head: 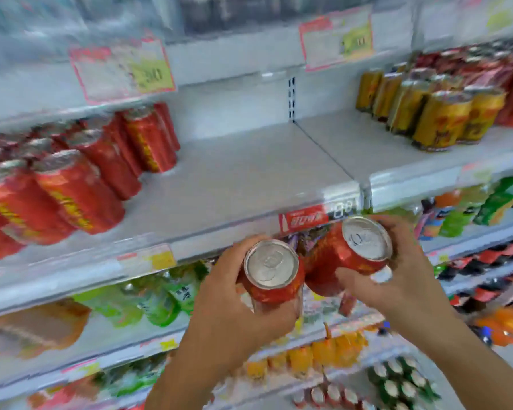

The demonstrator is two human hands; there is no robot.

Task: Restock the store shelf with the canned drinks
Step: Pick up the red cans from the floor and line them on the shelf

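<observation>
Facing white shelf [249, 179], red cans [80, 184] at left

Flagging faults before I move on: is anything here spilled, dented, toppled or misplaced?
Nothing stands out. The left hand and right hand each grip a red can. The right can leans toward the left can, but both are held. On the shelf, the red cans and gold cans stand in rows; blur hides small dents.
</observation>
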